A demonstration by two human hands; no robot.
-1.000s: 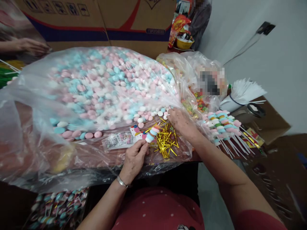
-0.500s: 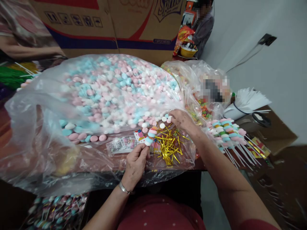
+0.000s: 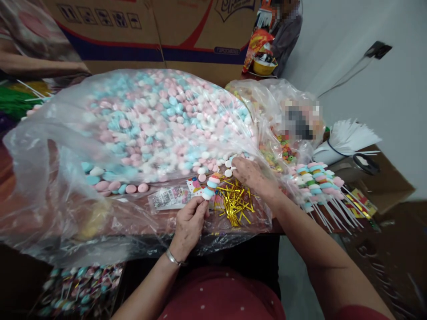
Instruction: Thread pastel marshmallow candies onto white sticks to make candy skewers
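Near the front edge of the desk [image 3: 147, 218], around the middle, the left hand [image 3: 190, 223] had its thumb and fingers closed on the lower end of a candy skewer [image 3: 211, 186]. Skewer was tilted, with white, blue, orange and pink pieces stacked; its stick was mostly hidden by the hand. Silver bracelet [image 3: 172, 258] on the left wrist.

Right hand [image 3: 248, 174] reached over the desk, fingers bent down at loose candies [image 3: 228, 172] by the mouth of a big clear candy bag [image 3: 167, 120]. Could not tell if those fingers gripped a piece. The bag was full of pink, blue and white candies and took up most of the desk; its clear plastic hung over the front edge.

Gold twist ties [image 3: 235, 202] lay in a loose pile between the hands, just beside the skewer. Printed packets [image 3: 171, 197] lay left of the pile. More finished skewers [image 3: 316, 182] were bunched toward the desk's right end, sticks pointing to the front. Behind them: white sticks [image 3: 350, 138] in a bundle and a dark-lidded jar [image 3: 363, 163]. A smaller clear bag [image 3: 283, 149] with multicoloured candies sat right of the big one. Cardboard box [image 3: 133, 35] stood along the back edge. Another person's arm [image 3: 43, 64] showed at the far left corner.
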